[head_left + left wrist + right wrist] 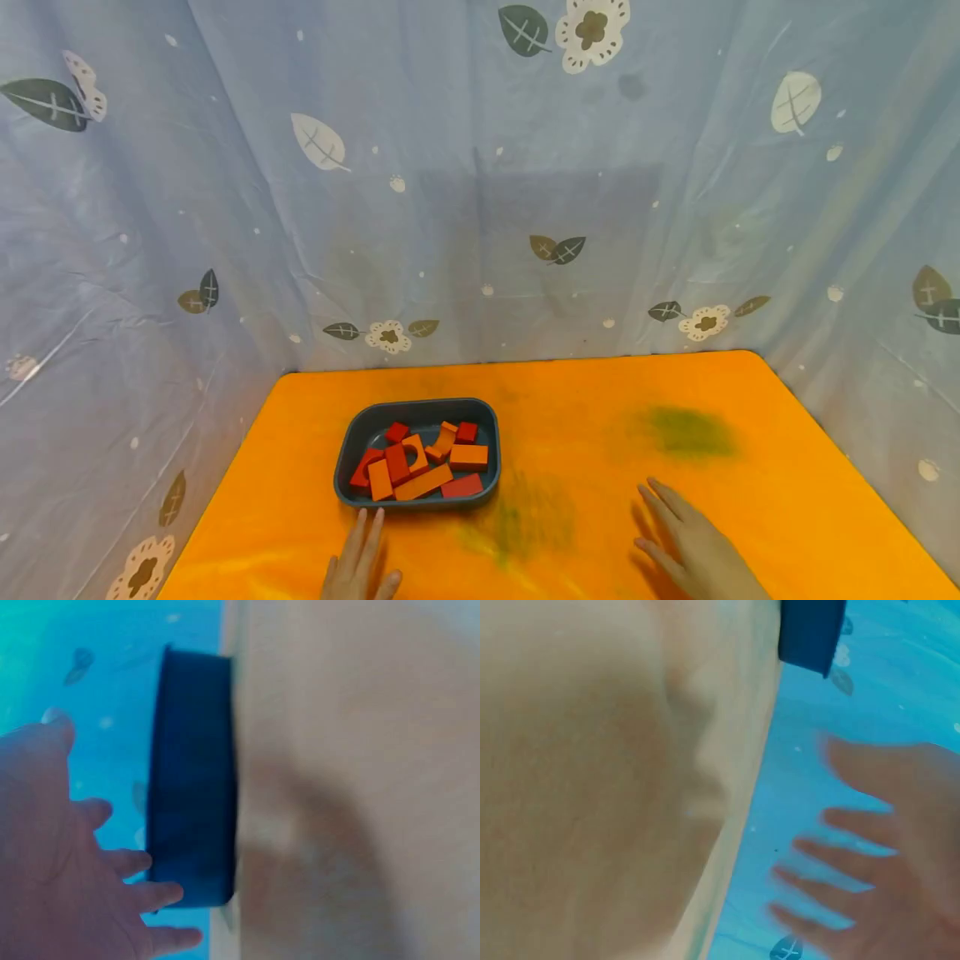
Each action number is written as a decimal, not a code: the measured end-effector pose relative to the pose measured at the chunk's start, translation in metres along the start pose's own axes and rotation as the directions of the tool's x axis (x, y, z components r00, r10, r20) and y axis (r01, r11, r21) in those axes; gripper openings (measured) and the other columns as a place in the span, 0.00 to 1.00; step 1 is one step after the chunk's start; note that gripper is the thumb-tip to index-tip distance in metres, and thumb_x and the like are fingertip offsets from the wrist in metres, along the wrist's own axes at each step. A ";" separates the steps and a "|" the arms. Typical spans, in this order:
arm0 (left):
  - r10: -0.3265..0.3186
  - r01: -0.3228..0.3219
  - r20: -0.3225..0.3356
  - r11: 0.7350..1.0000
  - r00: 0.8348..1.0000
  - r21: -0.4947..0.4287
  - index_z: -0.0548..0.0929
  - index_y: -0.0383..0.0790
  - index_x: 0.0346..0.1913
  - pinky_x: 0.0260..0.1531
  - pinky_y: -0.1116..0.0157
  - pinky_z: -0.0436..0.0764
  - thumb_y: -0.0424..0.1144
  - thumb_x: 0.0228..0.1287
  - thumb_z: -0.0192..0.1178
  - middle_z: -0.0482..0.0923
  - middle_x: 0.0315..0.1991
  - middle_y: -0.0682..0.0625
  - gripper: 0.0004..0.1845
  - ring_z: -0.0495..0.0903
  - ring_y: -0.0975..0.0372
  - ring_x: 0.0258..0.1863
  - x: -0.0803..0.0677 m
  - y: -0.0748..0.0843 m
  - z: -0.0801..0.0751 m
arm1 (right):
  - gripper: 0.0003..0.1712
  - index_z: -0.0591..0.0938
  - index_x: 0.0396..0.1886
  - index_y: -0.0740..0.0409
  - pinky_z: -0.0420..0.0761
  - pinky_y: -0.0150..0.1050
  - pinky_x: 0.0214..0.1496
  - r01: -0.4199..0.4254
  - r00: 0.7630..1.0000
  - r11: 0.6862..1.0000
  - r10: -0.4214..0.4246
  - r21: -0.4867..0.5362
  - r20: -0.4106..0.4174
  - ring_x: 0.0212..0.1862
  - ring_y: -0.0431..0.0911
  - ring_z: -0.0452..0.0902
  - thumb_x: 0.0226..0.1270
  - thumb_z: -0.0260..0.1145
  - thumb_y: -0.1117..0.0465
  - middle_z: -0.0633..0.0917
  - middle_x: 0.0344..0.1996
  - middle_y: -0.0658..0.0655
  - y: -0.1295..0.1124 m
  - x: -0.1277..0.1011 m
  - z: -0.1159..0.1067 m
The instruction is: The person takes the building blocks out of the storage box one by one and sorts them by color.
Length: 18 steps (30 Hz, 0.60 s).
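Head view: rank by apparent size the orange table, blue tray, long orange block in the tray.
1. orange table
2. blue tray
3. long orange block
Clear gaps, no ties.

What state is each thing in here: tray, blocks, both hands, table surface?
Tray: upright on the orange table, filled.
Blocks: red and orange, lying loose inside the tray.
Left hand: fingers straight, holding nothing, just short of the tray.
Right hand: fingers spread, holding nothing.
Table: green smudges.
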<state>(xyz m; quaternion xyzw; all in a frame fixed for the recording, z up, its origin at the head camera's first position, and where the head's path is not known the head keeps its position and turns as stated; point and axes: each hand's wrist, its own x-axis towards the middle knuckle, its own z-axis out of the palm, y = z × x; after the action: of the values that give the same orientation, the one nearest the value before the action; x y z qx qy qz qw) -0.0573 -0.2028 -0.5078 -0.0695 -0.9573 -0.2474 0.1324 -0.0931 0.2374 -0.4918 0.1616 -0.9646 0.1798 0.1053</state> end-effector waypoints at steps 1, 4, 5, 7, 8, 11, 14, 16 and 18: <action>-0.020 0.021 0.013 0.999 1.000 -0.041 0.47 0.50 0.79 0.44 0.26 0.68 0.48 0.71 0.57 0.56 0.71 0.28 0.41 0.68 0.28 0.58 0.000 0.000 -0.004 | 0.33 0.79 0.61 0.61 0.82 0.51 0.48 0.027 0.998 1.000 -0.027 -0.002 -0.056 0.53 0.59 0.79 0.57 0.75 0.54 0.80 0.56 0.62 -0.003 0.002 -0.001; -0.109 0.120 0.064 0.966 0.992 -0.227 0.48 0.33 0.77 0.49 0.27 0.66 0.42 0.77 0.49 0.51 0.71 0.22 0.35 0.61 0.27 0.63 0.009 0.000 -0.027 | 0.29 0.83 0.55 0.58 0.84 0.43 0.39 0.076 0.977 0.997 -0.069 0.029 -0.200 0.44 0.51 0.84 0.50 0.78 0.64 0.85 0.47 0.55 -0.012 0.005 -0.006; -0.142 0.158 0.082 0.952 0.987 -0.260 0.45 0.33 0.78 0.52 0.28 0.65 0.42 0.78 0.46 0.49 0.71 0.23 0.35 0.58 0.27 0.64 0.012 -0.002 -0.034 | 0.29 0.83 0.54 0.57 0.85 0.41 0.38 0.092 0.970 0.995 -0.080 0.041 -0.229 0.42 0.50 0.84 0.48 0.78 0.66 0.86 0.45 0.54 -0.014 0.006 -0.007; -0.212 0.248 0.143 0.914 0.967 -0.321 0.37 0.35 0.78 0.57 0.30 0.60 0.46 0.81 0.40 0.44 0.74 0.25 0.35 0.53 0.29 0.68 0.021 -0.005 -0.045 | 0.30 0.83 0.53 0.58 0.85 0.39 0.37 0.124 0.956 0.990 -0.104 0.059 -0.275 0.41 0.50 0.85 0.46 0.79 0.68 0.87 0.44 0.54 -0.019 0.008 -0.010; -0.228 0.272 0.162 0.899 0.960 -0.343 0.35 0.36 0.78 0.60 0.31 0.58 0.47 0.81 0.37 0.42 0.74 0.26 0.36 0.52 0.30 0.68 0.027 -0.008 -0.050 | 0.30 0.83 0.53 0.59 0.85 0.39 0.37 0.131 0.953 0.989 -0.107 0.068 -0.284 0.41 0.49 0.85 0.46 0.79 0.69 0.87 0.44 0.54 -0.021 0.008 -0.012; -0.235 0.309 0.211 0.831 0.949 -0.463 0.28 0.40 0.77 0.63 0.35 0.55 0.51 0.81 0.31 0.34 0.76 0.28 0.36 0.48 0.30 0.70 0.044 -0.016 -0.059 | 0.29 0.82 0.54 0.59 0.85 0.39 0.39 0.140 0.955 0.985 -0.107 0.101 -0.278 0.43 0.49 0.85 0.47 0.78 0.69 0.87 0.45 0.54 -0.029 0.014 -0.020; -0.212 0.303 0.219 0.740 0.952 -0.601 0.24 0.42 0.76 0.65 0.39 0.54 0.53 0.81 0.25 0.28 0.76 0.30 0.35 0.43 0.31 0.71 0.058 -0.023 -0.066 | 0.29 0.82 0.55 0.58 0.85 0.38 0.36 0.145 0.962 0.982 -0.110 0.124 -0.250 0.41 0.47 0.85 0.49 0.78 0.68 0.86 0.47 0.53 -0.038 0.024 -0.027; -0.204 0.298 0.218 0.693 0.954 -0.657 0.24 0.39 0.76 0.64 0.43 0.56 0.53 0.80 0.22 0.29 0.75 0.28 0.34 0.42 0.30 0.71 0.064 -0.028 -0.068 | 0.29 0.82 0.55 0.58 0.84 0.37 0.35 0.166 0.964 0.977 -0.132 0.134 -0.232 0.40 0.47 0.85 0.50 0.78 0.66 0.87 0.46 0.53 -0.046 0.031 -0.030; -0.215 0.319 0.236 0.660 0.948 -0.680 0.25 0.37 0.76 0.64 0.45 0.58 0.54 0.80 0.21 0.31 0.75 0.28 0.35 0.42 0.31 0.72 0.067 -0.032 -0.069 | 0.29 0.82 0.55 0.57 0.84 0.36 0.35 0.192 0.963 0.973 -0.162 0.131 -0.215 0.39 0.47 0.85 0.50 0.78 0.64 0.87 0.46 0.54 -0.054 0.037 -0.030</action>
<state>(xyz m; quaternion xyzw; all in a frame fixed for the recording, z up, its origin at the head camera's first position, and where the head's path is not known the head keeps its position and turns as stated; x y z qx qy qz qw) -0.1124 -0.2601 -0.4454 0.0098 -0.7936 -0.6083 -0.0076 -0.1042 0.1906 -0.4376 0.2357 -0.9141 0.2575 0.2062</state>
